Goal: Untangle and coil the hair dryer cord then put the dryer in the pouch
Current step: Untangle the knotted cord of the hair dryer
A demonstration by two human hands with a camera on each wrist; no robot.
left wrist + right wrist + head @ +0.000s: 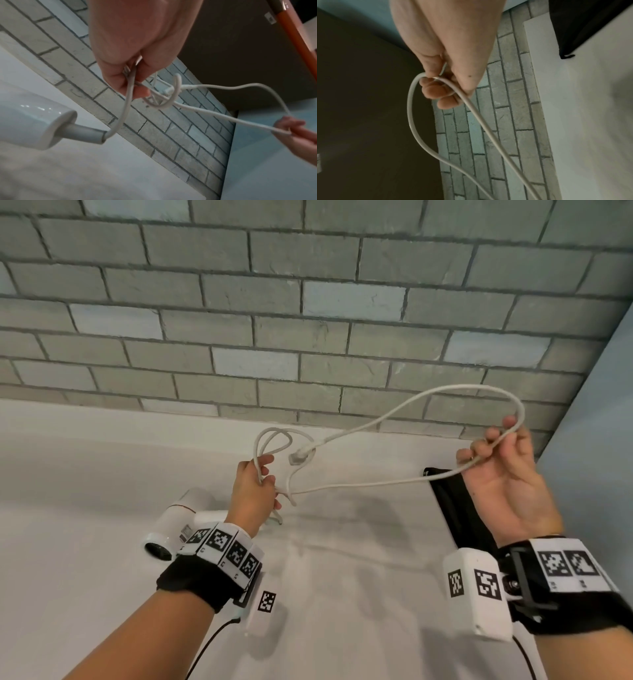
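A white hair dryer (178, 525) lies on the white table (102, 474) at the left, its handle end (34, 125) close under my left wrist. Its white cord (359, 483) rises from the handle into my left hand (255, 491), which grips several small loops of it. The white plug (298, 455) hangs through a loop beside that hand. A long loop of cord runs right to my raised right hand (496, 460), which pinches the cord (471, 106) at the loop's bend. The black pouch (455, 501) lies on the table under my right hand.
A grey brick wall (308, 302) stands right behind the table. A pale blue wall (599, 457) closes off the right side. An orange-handled pole (295, 33) leans in the dark area seen past the left hand.
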